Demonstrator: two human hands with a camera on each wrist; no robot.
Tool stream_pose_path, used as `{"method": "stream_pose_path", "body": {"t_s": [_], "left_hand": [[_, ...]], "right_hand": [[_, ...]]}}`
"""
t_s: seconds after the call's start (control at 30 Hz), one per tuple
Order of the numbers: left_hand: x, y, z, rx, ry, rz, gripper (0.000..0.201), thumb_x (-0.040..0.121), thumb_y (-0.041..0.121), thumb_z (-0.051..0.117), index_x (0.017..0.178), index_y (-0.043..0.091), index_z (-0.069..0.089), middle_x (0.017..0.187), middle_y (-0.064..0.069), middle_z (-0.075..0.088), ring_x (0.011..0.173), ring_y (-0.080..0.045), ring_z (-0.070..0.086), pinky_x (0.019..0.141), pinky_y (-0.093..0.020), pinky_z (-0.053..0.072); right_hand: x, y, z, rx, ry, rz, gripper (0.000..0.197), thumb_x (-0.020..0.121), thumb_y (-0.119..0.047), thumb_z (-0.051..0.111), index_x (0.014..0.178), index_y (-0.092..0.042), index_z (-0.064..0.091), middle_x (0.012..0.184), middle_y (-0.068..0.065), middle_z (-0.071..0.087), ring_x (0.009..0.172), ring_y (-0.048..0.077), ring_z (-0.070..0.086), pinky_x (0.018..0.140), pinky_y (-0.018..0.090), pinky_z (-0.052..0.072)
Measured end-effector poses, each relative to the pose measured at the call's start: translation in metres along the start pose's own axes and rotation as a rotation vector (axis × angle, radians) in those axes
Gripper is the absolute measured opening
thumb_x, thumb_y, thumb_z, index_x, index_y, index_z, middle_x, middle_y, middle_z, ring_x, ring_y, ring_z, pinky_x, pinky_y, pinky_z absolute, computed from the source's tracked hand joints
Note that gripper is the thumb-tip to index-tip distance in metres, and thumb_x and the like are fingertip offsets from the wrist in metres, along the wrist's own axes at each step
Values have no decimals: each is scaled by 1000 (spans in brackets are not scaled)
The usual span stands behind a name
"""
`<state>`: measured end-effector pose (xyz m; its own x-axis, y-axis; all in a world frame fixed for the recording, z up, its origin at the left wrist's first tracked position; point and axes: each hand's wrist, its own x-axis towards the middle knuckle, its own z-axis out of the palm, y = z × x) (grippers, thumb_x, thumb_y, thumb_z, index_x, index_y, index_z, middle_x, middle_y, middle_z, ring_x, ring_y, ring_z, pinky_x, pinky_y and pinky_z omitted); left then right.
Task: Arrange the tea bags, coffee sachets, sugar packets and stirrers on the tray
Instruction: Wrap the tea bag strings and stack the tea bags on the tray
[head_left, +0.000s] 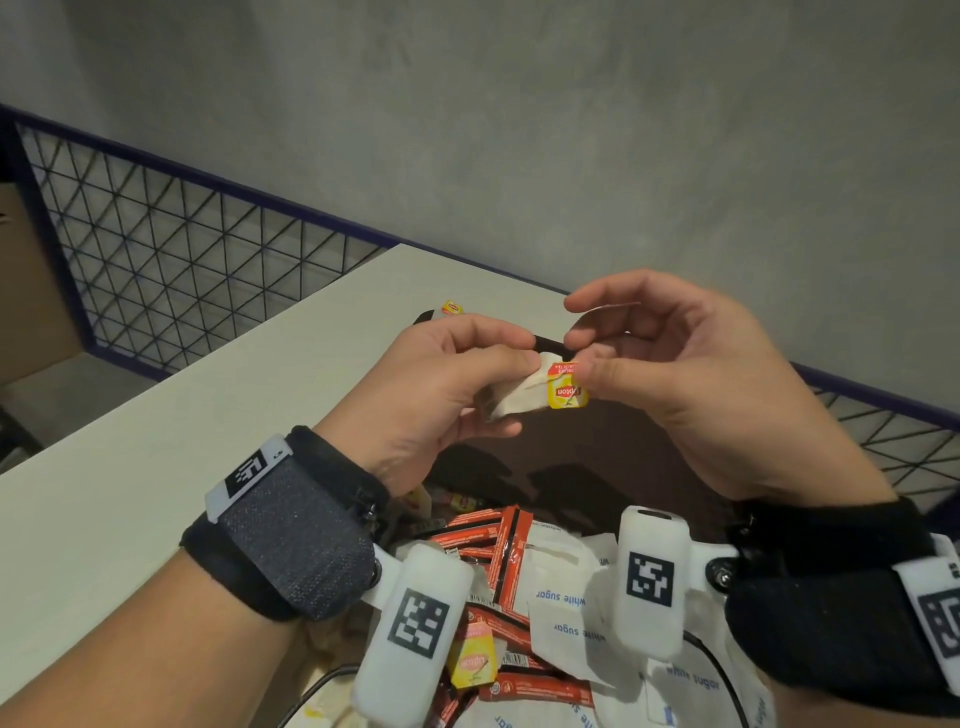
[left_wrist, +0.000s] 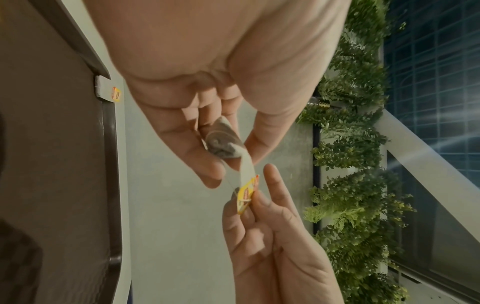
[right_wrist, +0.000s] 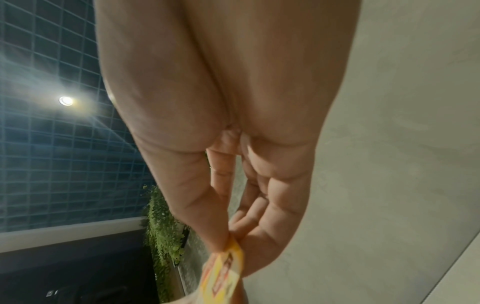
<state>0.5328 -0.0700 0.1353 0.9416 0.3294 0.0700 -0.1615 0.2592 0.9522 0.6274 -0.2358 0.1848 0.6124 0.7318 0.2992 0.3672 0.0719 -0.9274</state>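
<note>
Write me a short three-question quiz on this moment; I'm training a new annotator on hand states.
1. True or false: the left hand holds the tea bag by its white pouch.
2. What does the right hand pinch? A) a sugar packet B) the yellow tag C) a stirrer
3. Fill in: a second tea bag lies on the white table next to the rim of the dark ____.

Key: 1 true; 2 B; 3 tray.
</note>
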Motion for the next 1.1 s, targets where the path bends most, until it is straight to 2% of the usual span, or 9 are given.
{"method": "stream_pose_path", "body": {"t_s": [0.1,0.2,0.37,0.57,0.7,0.83,1.0,1.1], "left_hand": [[-1,1,0,12,-32,4,14,89,11,74,103,13,71,88,-7,77,74,-18,75,49,-22,54],[-1,1,0,13,-16,13,19,88,11,75,107,12,70,88,-7,78,73,-19,75,49,-22,53],[2,-1,-1,17,53,39,23,87,10,77,109,12,70,87,-3,77,73,-13,75,51,-22,54],[4,-4,-1,4,75,61,24,85,6,78,106,12,68,80,0,76,71,-10,73,53,-23,54],[4,-4,0,11,64,58,23,85,8,78,106,12,68,83,-1,78,72,-9,74,53,-22,53],[3,-5,1,35,57,76,23,84,9,79,105,13,70,84,-1,78,74,-10,74,53,-21,52],[6,-10,-1,84,127,126,20,83,11,82,99,17,71,89,-5,77,78,-16,76,57,-28,52],[6,-10,0,67,136,117,19,84,11,81,99,16,71,89,-4,77,80,-15,76,56,-26,52]], "right_hand": [[0,-1,0,-2,-6,-24,43,78,21,69,106,-11,69,96,15,67,80,18,64,78,30,59],[-1,-3,1,-20,-1,-49,44,77,20,71,106,-13,69,99,16,67,79,18,65,77,31,59],[-2,-4,0,-70,11,-63,41,75,12,77,105,-14,69,100,20,68,81,19,66,78,31,60],[-1,-4,-2,-89,36,-108,35,69,1,80,101,-9,68,91,12,74,82,18,68,78,28,60],[0,-3,-2,-82,39,-110,32,74,11,77,99,-6,68,88,14,75,81,21,71,77,31,61],[0,-3,0,-92,40,-97,29,77,12,76,98,-5,68,85,14,76,79,20,72,74,32,62],[0,-3,0,-143,32,-100,29,77,12,77,96,-8,69,85,14,76,80,20,73,77,33,62],[0,-3,0,-165,31,-109,29,77,12,77,96,-9,70,86,15,76,83,21,74,79,33,63]]}}
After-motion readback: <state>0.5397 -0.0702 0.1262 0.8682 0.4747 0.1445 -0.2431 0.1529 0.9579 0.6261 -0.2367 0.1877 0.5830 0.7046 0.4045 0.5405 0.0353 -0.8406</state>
